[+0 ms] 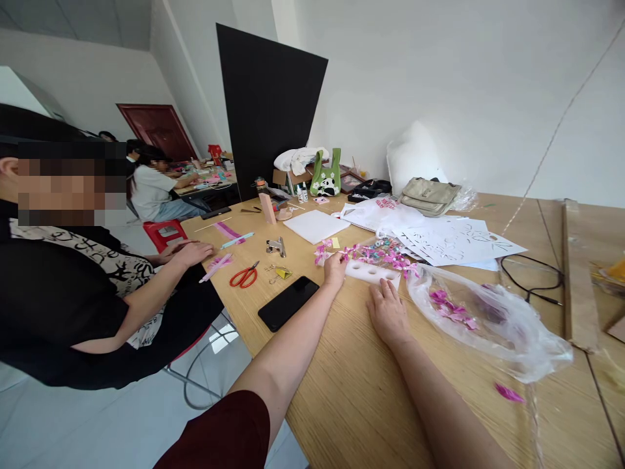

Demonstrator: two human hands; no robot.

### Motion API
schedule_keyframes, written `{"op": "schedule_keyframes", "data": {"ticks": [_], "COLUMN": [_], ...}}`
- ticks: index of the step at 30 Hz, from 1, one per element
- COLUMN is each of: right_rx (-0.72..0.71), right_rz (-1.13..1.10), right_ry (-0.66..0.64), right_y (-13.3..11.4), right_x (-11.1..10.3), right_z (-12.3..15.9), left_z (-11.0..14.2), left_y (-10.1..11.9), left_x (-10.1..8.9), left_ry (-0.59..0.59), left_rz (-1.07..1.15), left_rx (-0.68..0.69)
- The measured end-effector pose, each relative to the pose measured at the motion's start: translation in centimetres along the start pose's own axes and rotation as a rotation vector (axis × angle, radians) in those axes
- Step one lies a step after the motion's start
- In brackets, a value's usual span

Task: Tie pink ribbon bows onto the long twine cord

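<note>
A white foam block [364, 271] with round holes lies on the table, pink artificial flowers [400, 260] standing along its far side. My left hand [336, 271] is at the block's left end, its fingers pinched at a small pink flower [347, 251]; the stem is hidden. Against the near right edge of the block rests my right hand [389, 311], fingers stretched out and holding nothing. To its right lies a clear plastic bag [508, 332] with pink petals [452, 311] in it. A loose petal [509, 392] is nearer the front.
A black phone [288, 303], orange-handled scissors [245, 276] and metal clips [276, 247] lie left of my forearm. Behind are a white foam sheet [316, 225], cut paper sheets [454, 238] and a canvas bag [430, 195]. A co-worker [146, 273] sits at the left edge.
</note>
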State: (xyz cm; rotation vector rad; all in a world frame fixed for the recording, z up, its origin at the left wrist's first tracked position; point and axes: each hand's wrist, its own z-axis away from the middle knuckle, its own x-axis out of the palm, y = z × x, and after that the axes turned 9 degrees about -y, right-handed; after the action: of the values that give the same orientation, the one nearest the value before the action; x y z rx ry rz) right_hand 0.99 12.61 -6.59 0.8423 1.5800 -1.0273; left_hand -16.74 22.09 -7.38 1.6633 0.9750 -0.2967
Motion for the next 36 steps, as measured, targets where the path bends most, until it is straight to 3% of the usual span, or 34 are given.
{"op": "schedule_keyframes", "data": {"ticks": [36], "right_rx": [0.021], "right_rz": [-0.014], "right_ry": [-0.041], "right_y": [-0.4], "right_x": [-0.72], "right_z": [0.26], "left_z": [0.44], "left_y": [0.59], "left_x": [-0.22], "left_ry": [-0.038], "left_rz": [-0.004], "left_rx": [0.08]}}
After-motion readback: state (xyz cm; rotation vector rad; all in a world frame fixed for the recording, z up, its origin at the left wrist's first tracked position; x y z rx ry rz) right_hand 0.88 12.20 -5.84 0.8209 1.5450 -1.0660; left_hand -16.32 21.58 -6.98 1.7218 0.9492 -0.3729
